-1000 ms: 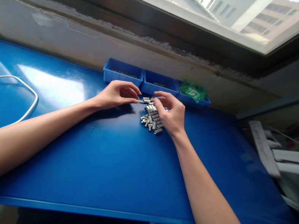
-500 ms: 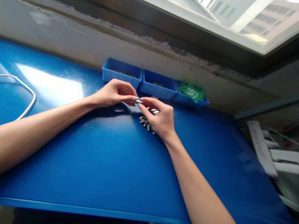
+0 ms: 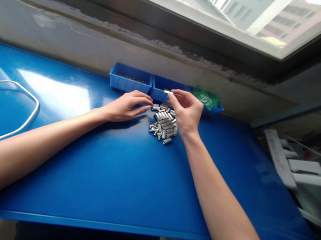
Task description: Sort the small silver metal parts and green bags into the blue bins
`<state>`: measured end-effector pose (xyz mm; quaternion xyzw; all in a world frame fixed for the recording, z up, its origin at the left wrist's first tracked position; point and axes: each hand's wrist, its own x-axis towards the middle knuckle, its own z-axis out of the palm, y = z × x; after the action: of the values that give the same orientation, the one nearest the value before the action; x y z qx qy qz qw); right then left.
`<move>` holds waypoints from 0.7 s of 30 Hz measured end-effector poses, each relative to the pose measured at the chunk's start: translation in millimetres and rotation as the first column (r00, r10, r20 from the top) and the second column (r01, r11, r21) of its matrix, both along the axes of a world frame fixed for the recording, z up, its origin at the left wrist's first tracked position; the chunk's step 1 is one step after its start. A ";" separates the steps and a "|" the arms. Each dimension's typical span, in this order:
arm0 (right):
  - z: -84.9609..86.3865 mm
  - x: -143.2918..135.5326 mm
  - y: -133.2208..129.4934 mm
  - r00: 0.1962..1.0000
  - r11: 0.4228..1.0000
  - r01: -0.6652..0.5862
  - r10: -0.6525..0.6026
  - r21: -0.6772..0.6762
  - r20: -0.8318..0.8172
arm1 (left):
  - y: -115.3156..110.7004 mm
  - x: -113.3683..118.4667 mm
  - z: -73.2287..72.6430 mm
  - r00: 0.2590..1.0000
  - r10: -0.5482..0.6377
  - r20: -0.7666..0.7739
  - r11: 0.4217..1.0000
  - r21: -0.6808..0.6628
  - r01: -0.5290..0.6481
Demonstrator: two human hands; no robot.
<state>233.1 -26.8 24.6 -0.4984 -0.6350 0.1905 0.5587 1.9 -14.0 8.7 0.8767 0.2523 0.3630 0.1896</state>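
Observation:
My right hand (image 3: 187,110) pinches a small shiny metal cylinder (image 3: 168,92) between thumb and fingertips, raised in front of the middle blue bin (image 3: 156,93). Below and to its left, a pile of metal cylinders (image 3: 165,121) lies on the blue table (image 3: 112,182). Several small screws (image 3: 155,129) sit at the pile's left front side. My left hand (image 3: 127,106) is low over the table, its thumb and fingers apart with nothing between them. Its fingertips are close to the pile's back left edge; whether they touch a cylinder I cannot tell.
A left blue bin (image 3: 130,85) holds small metal parts. The right blue bin (image 3: 211,111) has a green plastic bag (image 3: 205,97) in it. A white cable (image 3: 35,108) loops across the table's left side. Behind the bins stands the wall (image 3: 92,48) under a window.
Both hands were together on a small metal piece. They have parted: my right hand has moved up and right with a cylinder, and my left hand has opened. More of the pile shows.

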 end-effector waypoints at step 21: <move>-8.6 11.9 -24.1 0.992 0.995 0.096 -0.097 0.010 0.081 | -5.1 -2.9 -6.0 0.979 0.040 -0.200 0.996 0.087 -0.023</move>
<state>245.0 -50.9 16.0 -0.5340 -0.6329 0.1408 0.5426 -0.9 -19.1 2.6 0.9121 0.2686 0.2856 0.1200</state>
